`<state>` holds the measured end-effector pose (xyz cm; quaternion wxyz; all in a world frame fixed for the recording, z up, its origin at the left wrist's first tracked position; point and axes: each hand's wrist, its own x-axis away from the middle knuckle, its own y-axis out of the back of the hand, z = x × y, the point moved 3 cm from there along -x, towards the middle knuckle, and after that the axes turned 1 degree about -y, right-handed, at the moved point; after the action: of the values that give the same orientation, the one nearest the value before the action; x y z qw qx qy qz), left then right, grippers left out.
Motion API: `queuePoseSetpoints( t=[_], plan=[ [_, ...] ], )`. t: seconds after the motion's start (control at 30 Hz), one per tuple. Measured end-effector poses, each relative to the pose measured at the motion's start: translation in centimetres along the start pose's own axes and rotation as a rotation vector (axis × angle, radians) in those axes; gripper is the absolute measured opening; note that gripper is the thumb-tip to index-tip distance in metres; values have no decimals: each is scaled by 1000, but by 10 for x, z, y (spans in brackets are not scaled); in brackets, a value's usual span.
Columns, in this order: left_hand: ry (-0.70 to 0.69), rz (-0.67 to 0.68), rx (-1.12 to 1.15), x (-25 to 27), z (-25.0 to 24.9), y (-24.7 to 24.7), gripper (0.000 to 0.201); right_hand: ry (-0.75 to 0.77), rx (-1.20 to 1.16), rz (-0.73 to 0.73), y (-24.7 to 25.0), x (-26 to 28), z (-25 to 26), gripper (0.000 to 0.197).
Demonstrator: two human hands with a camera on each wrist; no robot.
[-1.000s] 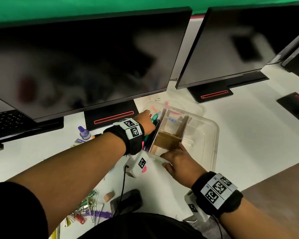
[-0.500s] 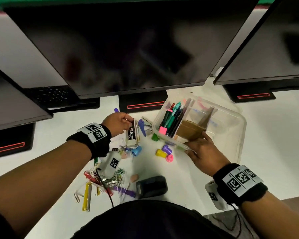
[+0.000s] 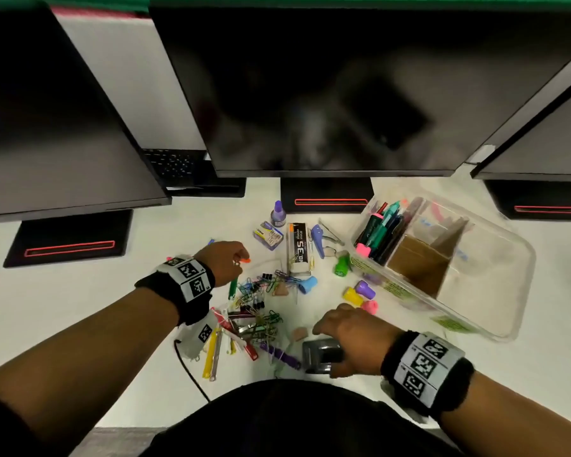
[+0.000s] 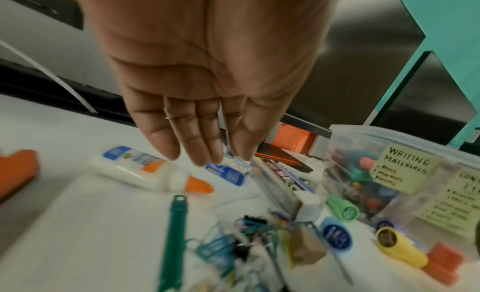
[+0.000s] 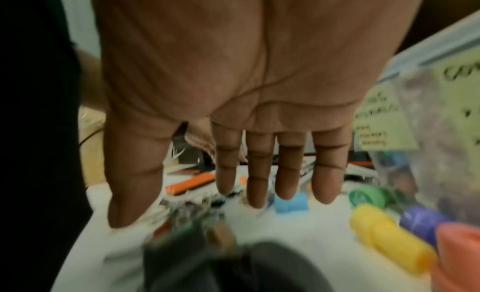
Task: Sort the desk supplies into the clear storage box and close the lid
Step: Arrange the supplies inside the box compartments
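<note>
The clear storage box (image 3: 495,291) sits at the right with cardboard dividers, and pens (image 3: 379,232) fill its left compartment. Yellow labels (image 4: 405,173) are stuck on its front wall. My left hand (image 3: 228,262) hovers with straight fingers over a white glue bottle (image 4: 140,169) and holds nothing. My right hand (image 3: 343,331) is spread flat just above a black stapler (image 3: 322,356); in the right wrist view its fingers (image 5: 259,183) are straight and empty. A green pen (image 3: 233,286) and a heap of paper clips (image 3: 257,305) lie between my hands.
Loose on the white desk are a black staples box (image 3: 297,249), a blue staples box (image 3: 268,235), a purple ink bottle (image 3: 278,214), and green (image 3: 342,267), blue (image 3: 307,284) and yellow (image 3: 353,296) stamps. Monitor stands (image 3: 327,199) line the back.
My left hand left the box's pen compartment and swung left to the glue bottle. My right hand let go of the box rim and dropped toward me over the black stapler.
</note>
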<state>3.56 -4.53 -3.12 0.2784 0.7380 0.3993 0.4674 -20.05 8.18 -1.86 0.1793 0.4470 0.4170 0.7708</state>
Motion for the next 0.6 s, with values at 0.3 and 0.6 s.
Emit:
queuePoseSetpoints(
  t=[0.3,0.6],
  plan=[
    [417,-88,-152,39,116,23,43,-78,-36,16,-28,-15,-2,50],
    [491,-48,35,34,101,-5,76,-281,-74,-95,-17,-29,-21,57]
  ],
)
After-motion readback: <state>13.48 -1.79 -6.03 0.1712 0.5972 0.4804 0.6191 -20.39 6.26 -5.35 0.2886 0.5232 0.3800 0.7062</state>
